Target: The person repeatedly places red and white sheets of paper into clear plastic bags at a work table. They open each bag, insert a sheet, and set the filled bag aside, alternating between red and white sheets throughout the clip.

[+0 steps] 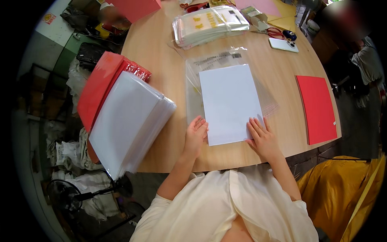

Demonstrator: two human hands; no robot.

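Note:
In front of me a white sheet or thin stack of paper [231, 105] lies on a transparent plastic bag [193, 94] with a printed panel and barcode. My left hand [196, 135] stands against the paper's lower left edge, fingers stretched out and thumb side up. Flat on its lower right corner rests my right hand [262, 137], fingers spread. Neither hand grips anything that I can see. To the left is a thick pile of white sheets in plastic sleeves [129, 117], overhanging the table edge and leaning on red packets [98, 88].
A red folder or board [317, 109] lies at the table's right edge. Farther back are a stack of transparent plastic bags [211, 26], scissors [274, 33], a phone [283, 45] and a small open box [254, 17]. A fan [64, 195] stands at lower left; yellow cloth [338, 185] hangs at lower right.

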